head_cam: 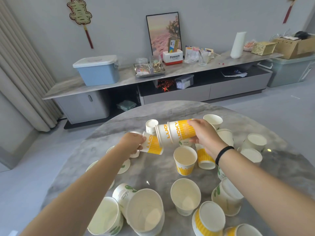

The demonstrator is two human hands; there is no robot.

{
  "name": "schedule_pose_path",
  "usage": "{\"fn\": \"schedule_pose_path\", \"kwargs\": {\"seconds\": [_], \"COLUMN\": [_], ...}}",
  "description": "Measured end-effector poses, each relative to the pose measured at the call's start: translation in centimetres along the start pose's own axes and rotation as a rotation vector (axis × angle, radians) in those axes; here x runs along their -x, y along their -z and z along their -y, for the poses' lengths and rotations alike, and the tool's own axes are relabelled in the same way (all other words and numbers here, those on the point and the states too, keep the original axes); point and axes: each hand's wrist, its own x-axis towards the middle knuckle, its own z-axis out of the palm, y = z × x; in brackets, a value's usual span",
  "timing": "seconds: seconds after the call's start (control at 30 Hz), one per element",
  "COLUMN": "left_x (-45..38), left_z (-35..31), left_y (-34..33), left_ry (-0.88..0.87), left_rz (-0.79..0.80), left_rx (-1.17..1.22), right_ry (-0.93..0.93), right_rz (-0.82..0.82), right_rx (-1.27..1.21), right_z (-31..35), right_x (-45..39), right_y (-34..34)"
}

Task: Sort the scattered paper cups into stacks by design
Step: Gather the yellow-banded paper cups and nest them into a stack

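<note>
Many paper cups lie scattered on a round grey marble table (153, 174); some are yellow-striped "LUCKY" cups, others white with green leaves. My right hand (203, 133) holds a nested stack of yellow LUCKY cups (175, 132) sideways above the table, rims pointing left. My left hand (133, 142) grips a single yellow LUCKY cup (153, 144) by its base, its rim against the stack's open end. An upright yellow cup (185, 160) stands just below them. Green-leaf cups (124, 193) lie on their sides near the front edge.
A small stack of leaf cups (225, 135) stands at the far right of the table. Upside-down cups (255, 141) sit at the right. Beyond the table runs a low grey cabinet (119, 79) with a blue storage box (98, 70) and clutter.
</note>
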Motion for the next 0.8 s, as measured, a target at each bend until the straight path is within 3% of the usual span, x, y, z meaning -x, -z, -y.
{"fn": "schedule_pose_path", "kwargs": {"seconds": [0.17,0.27,0.33,0.43,0.53,0.7,0.8], "left_x": [3.2,4.7,5.4,6.0,6.7,9.5,12.3], "left_z": [0.0,-0.6,-1.1,-1.3,-1.5,-2.0,-2.0], "left_y": [1.5,2.4,3.1,2.9,1.4,0.7,1.3], "left_ry": [-0.223,-0.238,-0.159,-0.092,-0.072,-0.253,-0.38], "left_rz": [-0.21,-0.249,-0.177,0.054,0.204,0.164,0.099], "left_rx": [-0.144,-0.04,0.103,0.312,0.38,-0.09,-0.221], "right_ry": [-0.006,-0.055,-0.101,-0.12,-0.132,-0.103,-0.055], "right_rz": [-0.007,0.025,0.075,0.236,0.305,0.373,0.49], "right_rx": [-0.072,-0.117,-0.173,-0.24,-0.274,-0.078,0.106], "right_z": [-0.2,-0.8,-0.9,-0.8,-0.7,0.0,0.4], "right_x": [2.1,3.3,4.0,5.0,6.1,7.8,9.5], "right_y": [-1.0,-1.6,-1.7,-1.8,-1.6,0.5,1.7]}}
